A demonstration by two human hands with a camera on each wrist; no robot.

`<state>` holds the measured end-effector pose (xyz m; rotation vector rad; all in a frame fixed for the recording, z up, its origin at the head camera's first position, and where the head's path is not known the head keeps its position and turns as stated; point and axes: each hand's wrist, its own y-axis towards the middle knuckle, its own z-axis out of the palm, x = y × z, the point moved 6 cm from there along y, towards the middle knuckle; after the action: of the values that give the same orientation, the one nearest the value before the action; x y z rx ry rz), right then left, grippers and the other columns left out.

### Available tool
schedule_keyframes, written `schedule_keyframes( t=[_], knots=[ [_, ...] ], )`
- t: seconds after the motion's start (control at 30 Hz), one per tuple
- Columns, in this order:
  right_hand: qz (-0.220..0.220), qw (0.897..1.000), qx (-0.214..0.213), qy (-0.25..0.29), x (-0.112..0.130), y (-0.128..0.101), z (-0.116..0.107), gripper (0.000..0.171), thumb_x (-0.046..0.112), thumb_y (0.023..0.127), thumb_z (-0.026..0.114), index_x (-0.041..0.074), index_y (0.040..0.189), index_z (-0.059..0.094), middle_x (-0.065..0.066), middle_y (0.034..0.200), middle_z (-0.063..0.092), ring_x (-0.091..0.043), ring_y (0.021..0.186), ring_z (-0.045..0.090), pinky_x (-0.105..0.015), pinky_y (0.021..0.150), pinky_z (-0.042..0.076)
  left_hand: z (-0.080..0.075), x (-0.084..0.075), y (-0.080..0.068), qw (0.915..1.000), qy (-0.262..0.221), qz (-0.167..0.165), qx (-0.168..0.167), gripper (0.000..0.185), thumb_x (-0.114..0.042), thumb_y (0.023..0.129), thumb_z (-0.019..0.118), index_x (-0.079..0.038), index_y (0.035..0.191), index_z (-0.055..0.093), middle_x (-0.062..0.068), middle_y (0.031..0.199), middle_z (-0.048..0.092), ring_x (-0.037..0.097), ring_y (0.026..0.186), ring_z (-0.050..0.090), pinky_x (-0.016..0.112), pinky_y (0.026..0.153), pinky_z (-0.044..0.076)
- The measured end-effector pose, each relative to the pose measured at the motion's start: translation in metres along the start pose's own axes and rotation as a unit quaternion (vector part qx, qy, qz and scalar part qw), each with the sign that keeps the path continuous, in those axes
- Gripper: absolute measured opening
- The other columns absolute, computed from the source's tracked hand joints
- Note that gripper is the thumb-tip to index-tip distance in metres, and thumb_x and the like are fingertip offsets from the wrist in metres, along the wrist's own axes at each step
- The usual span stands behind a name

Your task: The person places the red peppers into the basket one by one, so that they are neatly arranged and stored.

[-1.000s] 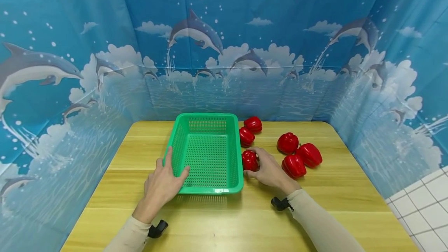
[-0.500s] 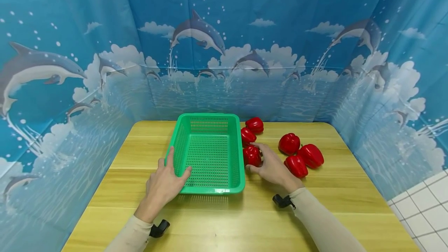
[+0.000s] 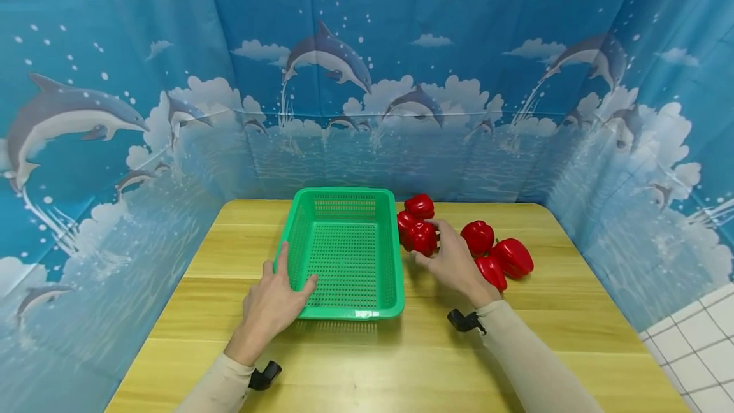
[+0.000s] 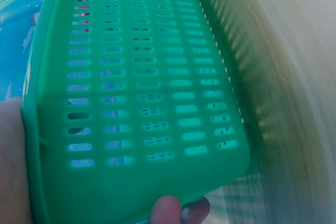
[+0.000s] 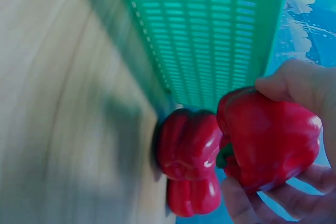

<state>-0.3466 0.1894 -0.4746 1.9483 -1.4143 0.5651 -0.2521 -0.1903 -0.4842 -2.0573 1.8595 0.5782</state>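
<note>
My left hand (image 3: pixel 273 301) grips the near left corner of a green plastic basket (image 3: pixel 345 315), which has slotted walls. In the left wrist view two fingertips (image 4: pixel 166 211) show by the lower edge of the basket wall (image 4: pixel 136 182). My right hand (image 3: pixel 455 263) holds a red bell pepper (image 3: pixel 422 239) between thumb and fingers, just right of the basket. Its green stem (image 5: pixel 226 155) shows in the right wrist view, where the pepper (image 5: pixel 278 135) appears raised above the table. Two more red bell peppers (image 3: pixel 420 205) lie beyond it, against or close beside the basket's right wall.
Three red bell peppers (image 3: pixel 512 258) lie grouped on the wooden table (image 3: pixel 436 362), right of my right hand. Nothing is seen inside the basket. A blue dolphin-print curtain (image 3: pixel 367 145) hangs behind the table and along its sides. White tiles (image 3: pixel 702 343) show at lower right.
My right hand has moved the held bell pepper away from me, towards the two peppers at the basket's far right. My left hand stays at the basket corner.
</note>
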Motion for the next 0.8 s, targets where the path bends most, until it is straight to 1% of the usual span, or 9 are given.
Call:
schedule_keyframes(
  t=[0.13, 0.3, 0.4, 0.53, 0.63, 0.8],
  knots=[
    [-0.003, 1.0, -0.031, 0.0, 0.006, 0.006, -0.005, 0.085, 0.027, 0.102, 0.091, -0.001, 0.17, 0.047, -0.023, 0.157, 0.065, -0.042, 0.134, 0.069, -0.057, 0.104, 0.065, 0.001, 0.0, -0.001, 1.0, 0.0, -0.003, -0.001, 0.11, -0.068, 0.11, 0.066, -0.019, 0.19, 0.009, 0.038, 0.168, 0.049, 0.027, 0.053, 0.05, 0.037, 0.047, 0.04],
    [-0.016, 0.996, -0.084, 0.011, 0.016, 0.014, -0.012, 0.083, 0.025, 0.102, 0.09, -0.001, 0.17, 0.049, -0.025, 0.157, 0.066, -0.044, 0.136, 0.069, -0.063, 0.103, 0.067, 0.001, 0.0, -0.001, 1.0, 0.001, -0.002, -0.003, 0.11, -0.067, 0.11, 0.067, -0.019, 0.19, 0.009, 0.039, 0.168, 0.049, 0.026, 0.053, 0.05, 0.036, 0.046, 0.039],
    [-0.028, 0.994, -0.103, 0.019, 0.024, 0.019, -0.014, 0.082, 0.023, 0.1, 0.091, 0.002, 0.169, 0.051, -0.023, 0.157, 0.067, -0.043, 0.136, 0.069, -0.063, 0.104, 0.068, 0.001, 0.0, 0.0, 1.0, 0.003, -0.001, -0.003, 0.11, -0.067, 0.11, 0.067, -0.019, 0.19, 0.009, 0.039, 0.167, 0.05, 0.026, 0.053, 0.049, 0.036, 0.046, 0.039],
    [-0.045, 0.993, -0.104, 0.021, 0.035, 0.024, -0.014, 0.081, 0.021, 0.099, 0.091, 0.007, 0.169, 0.053, -0.021, 0.158, 0.066, -0.041, 0.135, 0.068, -0.06, 0.105, 0.068, 0.001, -0.001, 0.0, 1.0, 0.003, -0.001, -0.004, 0.11, -0.067, 0.11, 0.067, -0.019, 0.19, 0.009, 0.038, 0.166, 0.051, 0.026, 0.053, 0.05, 0.036, 0.046, 0.04],
    [-0.055, 0.993, -0.1, 0.022, 0.044, 0.028, -0.012, 0.08, 0.021, 0.099, 0.091, 0.011, 0.169, 0.055, -0.022, 0.156, 0.063, -0.04, 0.133, 0.066, -0.059, 0.104, 0.066, 0.0, -0.001, 0.001, 1.0, 0.005, 0.001, -0.006, 0.109, -0.066, 0.11, 0.068, -0.018, 0.19, 0.011, 0.038, 0.165, 0.051, 0.026, 0.053, 0.05, 0.036, 0.046, 0.04],
    [-0.072, 0.993, -0.092, 0.02, 0.06, 0.035, -0.006, 0.082, 0.022, 0.097, 0.09, 0.016, 0.171, 0.055, -0.024, 0.153, 0.062, -0.043, 0.13, 0.066, -0.063, 0.101, 0.067, 0.0, -0.001, 0.001, 0.9999, 0.005, 0.002, -0.009, 0.108, -0.065, 0.11, 0.068, -0.017, 0.19, 0.012, 0.038, 0.164, 0.052, 0.026, 0.053, 0.05, 0.036, 0.047, 0.04]
  ],
)
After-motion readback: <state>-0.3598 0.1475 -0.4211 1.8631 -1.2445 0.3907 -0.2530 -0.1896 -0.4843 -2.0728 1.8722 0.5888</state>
